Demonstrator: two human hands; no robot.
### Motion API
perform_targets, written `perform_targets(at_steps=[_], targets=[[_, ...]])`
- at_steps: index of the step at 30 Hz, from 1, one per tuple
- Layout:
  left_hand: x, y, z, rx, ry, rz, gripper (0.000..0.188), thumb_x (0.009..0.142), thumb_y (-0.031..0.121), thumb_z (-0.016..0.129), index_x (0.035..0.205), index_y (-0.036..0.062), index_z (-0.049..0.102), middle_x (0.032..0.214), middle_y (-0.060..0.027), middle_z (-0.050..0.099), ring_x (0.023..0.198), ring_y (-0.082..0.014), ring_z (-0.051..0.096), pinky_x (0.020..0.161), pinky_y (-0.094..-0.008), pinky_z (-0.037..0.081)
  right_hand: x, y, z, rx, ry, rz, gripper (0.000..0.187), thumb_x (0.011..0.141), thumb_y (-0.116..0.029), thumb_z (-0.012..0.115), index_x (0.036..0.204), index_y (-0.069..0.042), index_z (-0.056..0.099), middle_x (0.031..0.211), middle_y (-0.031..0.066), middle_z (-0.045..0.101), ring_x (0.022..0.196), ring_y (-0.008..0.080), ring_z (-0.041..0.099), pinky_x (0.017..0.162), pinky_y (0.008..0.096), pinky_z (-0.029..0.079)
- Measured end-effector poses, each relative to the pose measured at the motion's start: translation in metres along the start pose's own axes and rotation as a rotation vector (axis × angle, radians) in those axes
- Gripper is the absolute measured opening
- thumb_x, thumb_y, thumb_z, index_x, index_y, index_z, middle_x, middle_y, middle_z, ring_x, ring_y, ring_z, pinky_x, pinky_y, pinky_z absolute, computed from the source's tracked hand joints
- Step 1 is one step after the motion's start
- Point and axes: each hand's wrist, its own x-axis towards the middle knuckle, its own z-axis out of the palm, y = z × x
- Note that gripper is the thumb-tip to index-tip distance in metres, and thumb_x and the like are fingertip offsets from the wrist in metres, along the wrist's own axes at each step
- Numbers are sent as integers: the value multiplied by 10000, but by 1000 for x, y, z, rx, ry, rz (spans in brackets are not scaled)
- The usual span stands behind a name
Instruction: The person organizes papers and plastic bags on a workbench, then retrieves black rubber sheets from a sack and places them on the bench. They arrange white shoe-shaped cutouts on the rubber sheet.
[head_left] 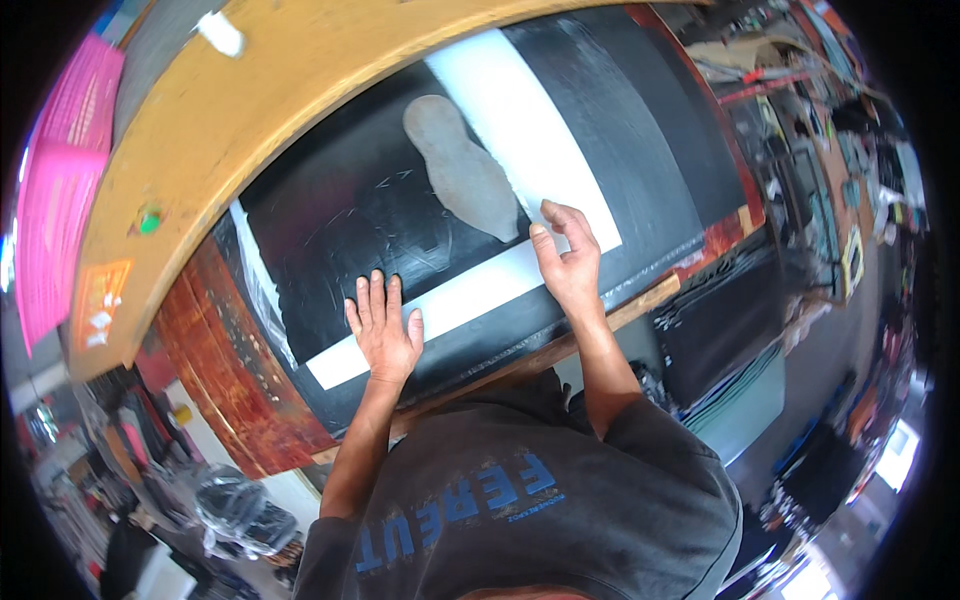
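Note:
My left hand (383, 335) lies flat with fingers stretched, across the near edge of a black sheet (330, 220) and the white sheet (540, 130) that shows beneath it. A grey shoe-sole shape (465, 180) lies on the black sheet, near its right edge; whether it is a separate piece or a cut-out, I cannot tell. My right hand (568, 255) is over the white sheet at the black sheet's near right corner, just beside the narrow end of the sole shape. Its fingers curl loosely, with the thumb apart and nothing visible between them.
A large yellow machine beam (330, 60) arches over the far side of the table, with a green button (150, 221) on it. Dark matting (640, 130) covers the worn red-brown table (225, 370). Pink crates (65, 190) stand at far left; dark stacked sheets (725, 310) are at right.

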Motion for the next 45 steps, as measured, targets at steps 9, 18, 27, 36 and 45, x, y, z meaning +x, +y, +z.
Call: perform_targets(at_steps=[9, 18, 27, 36, 45], targets=[[-1, -1, 2, 31, -5, 37, 631, 949, 303, 586, 1512, 45, 467, 1645, -182, 336, 1558, -388, 215, 1248, -576, 113, -37, 14, -20, 169, 57, 56, 133, 898, -52, 714, 1019, -1, 739, 995, 168, 726, 943, 324, 703, 842, 383, 559], [-1, 3, 0, 43, 36, 47, 624, 932, 272, 615, 1496, 41, 480, 1625, -201, 359, 1541, -399, 257, 1236, -593, 149, -7, 7, 0, 117, -43, -1, 324, 879, -81, 768, 1183, -2, 691, 1097, 158, 690, 901, 239, 698, 801, 343, 571], [53, 73, -6, -262, 95, 170, 565, 905, 262, 692, 1374, -32, 584, 1526, -224, 489, 1503, -393, 351, 1245, -551, 228, 16, -1, 19, -142, -353, 151, 697, 827, -202, 833, 1396, 89, 556, 1212, 196, 644, 949, 220, 663, 800, 337, 571], [58, 100, 27, -384, 181, 156, 553, 907, 291, 673, 1338, -49, 611, 1495, -213, 522, 1472, -354, 405, 1239, -513, 259, 15, 1, 24, -317, -428, 141, 787, 783, -218, 862, 1436, 73, 533, 1188, 151, 600, 932, 204, 604, 803, 343, 545], [64, 102, 28, -374, 160, 184, 553, 875, 204, 667, 1355, -61, 594, 1507, -244, 506, 1478, -390, 394, 1238, -531, 241, 0, 10, 33, -159, -229, -12, 667, 771, -171, 836, 1354, 39, 588, 1154, 218, 635, 979, 336, 643, 849, 420, 558]])
